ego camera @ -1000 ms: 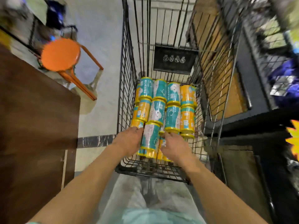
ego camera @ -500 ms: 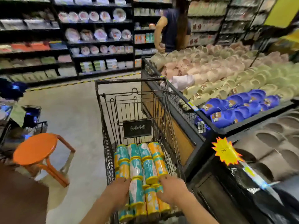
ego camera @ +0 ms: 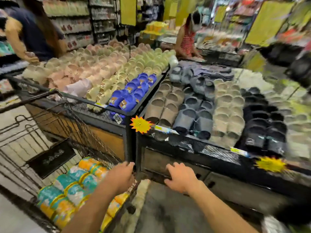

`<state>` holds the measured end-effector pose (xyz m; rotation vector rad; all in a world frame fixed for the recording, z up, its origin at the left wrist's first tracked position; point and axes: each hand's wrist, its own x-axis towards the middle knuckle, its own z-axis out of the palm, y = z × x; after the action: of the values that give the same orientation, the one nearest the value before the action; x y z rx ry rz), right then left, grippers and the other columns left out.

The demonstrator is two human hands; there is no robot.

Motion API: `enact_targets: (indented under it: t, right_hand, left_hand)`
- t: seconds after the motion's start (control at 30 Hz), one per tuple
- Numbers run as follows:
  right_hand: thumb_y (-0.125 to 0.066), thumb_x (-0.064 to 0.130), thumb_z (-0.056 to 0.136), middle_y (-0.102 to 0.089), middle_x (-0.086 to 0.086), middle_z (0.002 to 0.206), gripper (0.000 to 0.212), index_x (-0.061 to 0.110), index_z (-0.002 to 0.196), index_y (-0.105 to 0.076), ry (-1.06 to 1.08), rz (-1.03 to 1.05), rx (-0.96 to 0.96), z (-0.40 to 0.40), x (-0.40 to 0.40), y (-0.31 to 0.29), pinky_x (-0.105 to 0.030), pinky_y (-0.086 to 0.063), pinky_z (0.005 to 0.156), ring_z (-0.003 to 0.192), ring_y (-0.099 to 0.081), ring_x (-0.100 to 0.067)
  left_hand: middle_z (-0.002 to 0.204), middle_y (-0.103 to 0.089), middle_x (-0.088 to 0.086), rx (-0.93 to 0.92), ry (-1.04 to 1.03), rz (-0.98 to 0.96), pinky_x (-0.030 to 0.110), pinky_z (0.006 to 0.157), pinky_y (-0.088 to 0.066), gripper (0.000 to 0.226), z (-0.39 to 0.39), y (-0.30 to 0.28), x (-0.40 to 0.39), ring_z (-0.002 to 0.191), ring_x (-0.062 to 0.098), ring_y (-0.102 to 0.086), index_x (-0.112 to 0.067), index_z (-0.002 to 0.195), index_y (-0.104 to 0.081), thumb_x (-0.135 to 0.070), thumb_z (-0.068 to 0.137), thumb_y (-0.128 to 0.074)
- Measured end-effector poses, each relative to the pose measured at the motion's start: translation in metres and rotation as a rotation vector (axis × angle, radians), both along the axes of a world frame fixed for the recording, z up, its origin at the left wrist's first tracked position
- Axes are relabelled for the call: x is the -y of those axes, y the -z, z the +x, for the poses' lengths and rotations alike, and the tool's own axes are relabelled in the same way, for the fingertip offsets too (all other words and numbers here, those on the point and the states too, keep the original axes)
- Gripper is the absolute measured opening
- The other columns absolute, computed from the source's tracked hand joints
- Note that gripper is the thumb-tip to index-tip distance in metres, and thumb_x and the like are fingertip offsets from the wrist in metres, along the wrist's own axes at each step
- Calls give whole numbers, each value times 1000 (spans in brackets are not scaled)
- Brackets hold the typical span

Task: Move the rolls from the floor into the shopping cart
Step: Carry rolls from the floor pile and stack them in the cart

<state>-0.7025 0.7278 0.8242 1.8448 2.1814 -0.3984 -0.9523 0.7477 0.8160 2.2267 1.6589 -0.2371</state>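
Rolls (ego camera: 72, 185) packed in shopping cart (ego camera: 55, 125), left of both hands; left hand (ego camera: 122, 177), right hand (ego camera: 181, 179) apart, fingers loose, empty.

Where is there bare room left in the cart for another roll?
The cart's near end is packed with rolls. Bare basket floor shows only at the far end, between the rolls and the dark sign plate. Both hands, left and right, are outside the basket.

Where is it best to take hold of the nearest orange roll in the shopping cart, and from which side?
Grip the orange roll around its round body, coming from above. The neighbouring rolls lie packed against it and the shopping cart wire walls block the sides, so only its top is free. Both hands look empty.
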Motion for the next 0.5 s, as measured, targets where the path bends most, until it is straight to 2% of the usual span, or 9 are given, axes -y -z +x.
enact_targets:
  t: [0.23,0.37,0.5]
  right_hand:
    - [-50,53,95,-52,-11,136,54,21,137,-46,376,89,-32,139,85,-25,-45,-47,98,127,-49,-36]
    - [-49,52,95,-52,-13,136,57,19,141,-43,562,119,-14,223,161,-25,-45,-45,101,129,-49,-37]
    - [-49,53,96,-52,-12,134,56,18,139,-43,738,153,-5,313,248,-30,-46,-46,96,127,-49,-37]
  left_hand:
    - [137,-50,8,-18,399,91,45,104,-45,57,167,-20,-2,129,30,-48,-17,148,-35,-34,96,-50]
    - [139,-50,7,23,598,129,44,106,-44,58,282,-31,31,131,28,-47,-18,151,-33,-32,96,-49]
    - [138,-51,9,59,802,159,44,106,-44,58,404,-40,88,130,29,-48,-17,151,-33,-33,97,-47]
